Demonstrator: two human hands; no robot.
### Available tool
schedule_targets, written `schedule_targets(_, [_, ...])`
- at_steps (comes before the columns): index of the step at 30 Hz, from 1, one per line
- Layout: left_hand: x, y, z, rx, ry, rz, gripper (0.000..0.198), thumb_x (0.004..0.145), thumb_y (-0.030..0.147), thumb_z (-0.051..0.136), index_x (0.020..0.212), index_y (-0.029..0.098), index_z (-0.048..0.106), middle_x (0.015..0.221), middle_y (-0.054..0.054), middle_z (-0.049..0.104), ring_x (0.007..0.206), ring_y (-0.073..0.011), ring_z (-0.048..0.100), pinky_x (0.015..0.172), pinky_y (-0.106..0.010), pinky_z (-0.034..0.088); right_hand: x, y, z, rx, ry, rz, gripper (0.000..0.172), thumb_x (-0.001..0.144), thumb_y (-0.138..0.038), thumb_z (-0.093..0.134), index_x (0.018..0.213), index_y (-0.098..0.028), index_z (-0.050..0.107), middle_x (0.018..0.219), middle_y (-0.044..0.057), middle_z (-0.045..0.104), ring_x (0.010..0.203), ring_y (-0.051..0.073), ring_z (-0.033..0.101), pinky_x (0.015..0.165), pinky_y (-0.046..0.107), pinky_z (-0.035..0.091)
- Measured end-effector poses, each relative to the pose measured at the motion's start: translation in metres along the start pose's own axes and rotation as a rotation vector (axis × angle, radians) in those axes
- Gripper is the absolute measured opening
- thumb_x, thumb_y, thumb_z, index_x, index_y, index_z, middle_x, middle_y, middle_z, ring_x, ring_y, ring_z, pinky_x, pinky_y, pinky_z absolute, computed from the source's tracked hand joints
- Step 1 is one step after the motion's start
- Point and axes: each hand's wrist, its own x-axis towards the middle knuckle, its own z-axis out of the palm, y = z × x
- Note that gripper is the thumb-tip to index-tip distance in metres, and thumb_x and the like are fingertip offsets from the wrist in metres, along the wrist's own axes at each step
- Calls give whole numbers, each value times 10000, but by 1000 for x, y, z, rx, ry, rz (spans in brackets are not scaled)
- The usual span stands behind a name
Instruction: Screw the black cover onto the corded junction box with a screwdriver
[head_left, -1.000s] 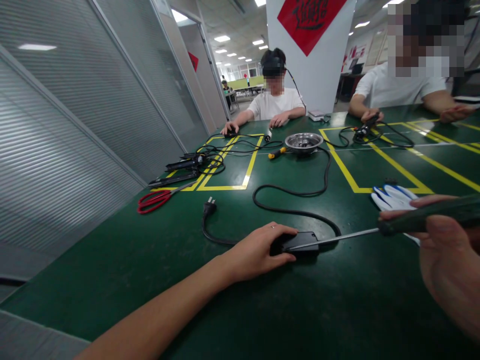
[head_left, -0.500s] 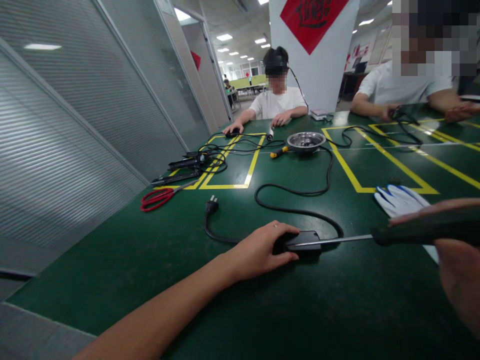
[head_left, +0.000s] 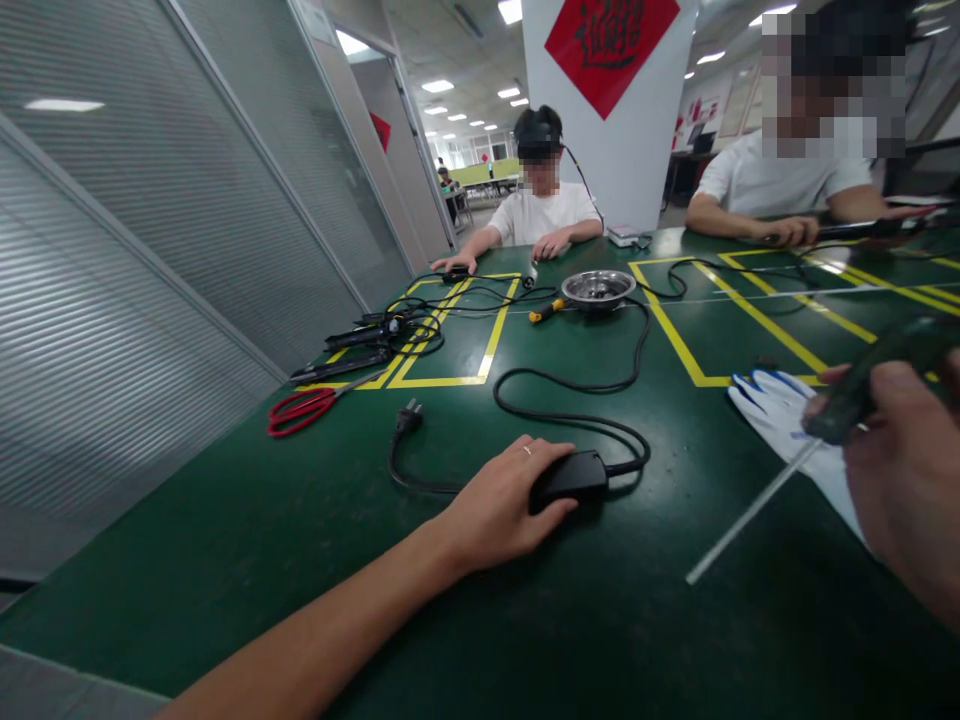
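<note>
Pillar point(head_left: 637, 160) with black-lettered sign point(head_left: 609, 50) beyond screwdriver point(head_left: 838, 415).

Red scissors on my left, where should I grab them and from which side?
I'd take the red scissors by the looped handles from the near side, probably with your left hand once it leaves the black box. The loops lie toward you and the table's left edge, while the blades point away toward the yellow tape.

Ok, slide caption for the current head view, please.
Left grip on a black corded box on a green table, right grip around a screwdriver held apart from it.
</note>
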Motion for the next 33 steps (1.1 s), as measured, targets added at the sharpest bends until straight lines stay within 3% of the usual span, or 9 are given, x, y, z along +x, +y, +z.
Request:
schedule_targets(3, [-1,-8,-11,99,81,-95,494,847,301,574,1310,199,433,1142,-95,562,1047,-251,523,933,-420,443,17,19,-9,-204,-32,152,431,681,-382,738,1081,-242,658,869,30,654,623,91,583,494,187,480])
schedule_targets(5, [-1,-15,-15,160,104,-142,472,844,297,566,1290,191,454,1138,-92,557,1047,-250,526,943,-420,438,18,31,-13,-407,-149,152,508,717,-446,689,1178,-245,617,835,29,662,576,91,560,463,195,454])
schedule_targets(11, [0,-34,-15,242,7,-186,396,897,423,506,1205,175,522,1090,-85,551,986,-243,552,907,-407,458,14,59,-18,-787,-390,19,548,778,-485,584,1235,-185,598,713,39,645,561,159,553,504,300,451])
schedule_targets(16, [1,-36,-12,260,-9,-172,382,952,446,414,1229,195,495,1143,-83,517,1025,-230,525,937,-392,440,14,74,-15,-1024,-542,-156,548,797,-420,540,1263,-133,575,941,126,635,762,225,568,728,396,457])
schedule_targets(24, [1,-30,-17,398,5,-144,371,951,434,423,1191,160,494,1120,-101,500,1024,-251,497,941,-413,424,14,95,-17,-1228,-679,-363,516,839,-410,472,1253,-114,562,1002,165,570,849,275,562,776,457,460])
schedule_targets(27, [1,-29,-18,367,26,-171,350,966,420,386,1179,164,492,1101,-92,499,1001,-237,517,927,-404,436,14,87,-13,-1248,-651,-428,552,840,-442,487,1254,-83,547,1022,179,562,918,297,549,806,480,460])
schedule_targets(30, [2,-27,-19,349,41,-189,347,972,421,362,1175,171,492,1091,-86,496,974,-226,536,909,-395,448,-6,51,-6,-1176,-581,-553,583,849,-421,507,1336,-104,466,1120,168,540,1062,291,505,902,465,438])
schedule_targets(31, [2,-26,-19,347,44,-189,350,970,427,362,1171,173,495,1086,-85,496,966,-225,540,903,-393,451,-18,35,-4,-1041,-572,-647,559,851,-359,523,1358,-137,446,1105,144,558,1038,259,526,908,438,446])
schedule_targets(33, [2,-25,-20,350,47,-182,357,961,446,376,1160,175,499,1077,-82,498,954,-226,545,889,-390,458,-48,5,0,-782,-741,-734,615,840,-230,532,1426,-213,346,1106,104,589,972,209,567,861,376,487])
